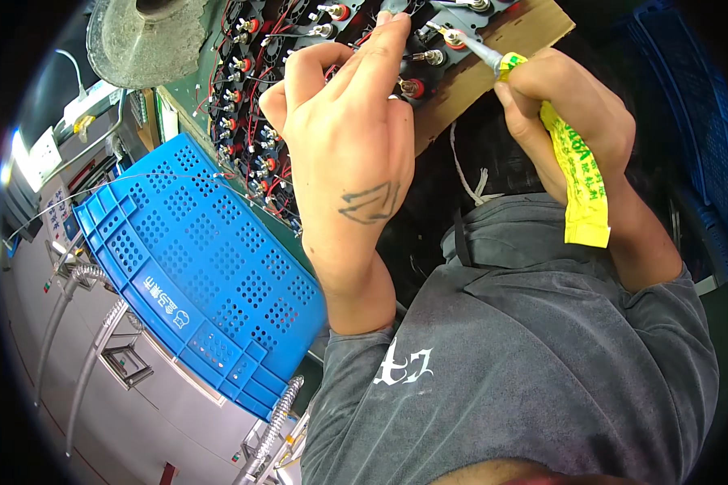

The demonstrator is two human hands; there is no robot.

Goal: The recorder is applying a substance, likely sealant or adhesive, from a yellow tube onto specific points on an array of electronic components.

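Note:
My right hand (pixel 578 113) is closed around a flattened yellow squeeze tube (pixel 586 214) with a pale, tapering nozzle (pixel 481 50). The nozzle's tip lies by a metal terminal with a red ring (pixel 453 37) on a dark plastic part. My left hand (pixel 348 137) reaches up over the rows, some fingers curled, its foremost fingertips pressed against a dark grey plastic part (pixel 395 6) at the top edge. Its thumb is hidden. Beneath both hands stand several dark parts with metal terminals, red rings (pixel 412 87) and thin red and black wires.
A cardboard sheet (pixel 493 69) lies under the near edge of the parts. A blue perforated crate (pixel 210 267) stands at the left, with a round grey metal piece (pixel 150 40) above it. Flexible metal hoses (pixel 97 347) rise beyond. Another blue crate (pixel 696 105) is at the far right.

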